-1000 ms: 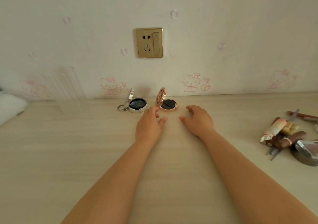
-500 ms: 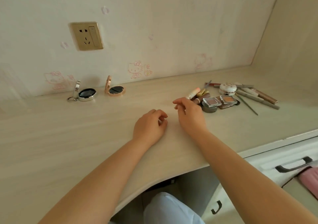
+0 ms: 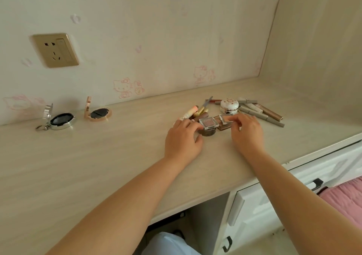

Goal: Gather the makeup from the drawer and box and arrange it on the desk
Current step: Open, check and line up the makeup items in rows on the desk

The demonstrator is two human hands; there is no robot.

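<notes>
Gold wall socket (image 3: 55,50), pink fabric (image 3: 344,200) btm right

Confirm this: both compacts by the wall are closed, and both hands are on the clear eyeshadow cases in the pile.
Not closed: the head view shows the silver compact and rose-gold compact with lids up. The left hand and right hand are on the clear eyeshadow cases.

Two open compacts (image 3: 78,115) left of makeup pile (image 3: 235,111).

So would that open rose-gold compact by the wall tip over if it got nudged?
Probably not easily. The rose-gold compact lies on a wide, flat base. Its upright lid might swing shut or rock it backward. It looks small and smooth, so likely light and inclined to slide.
</notes>
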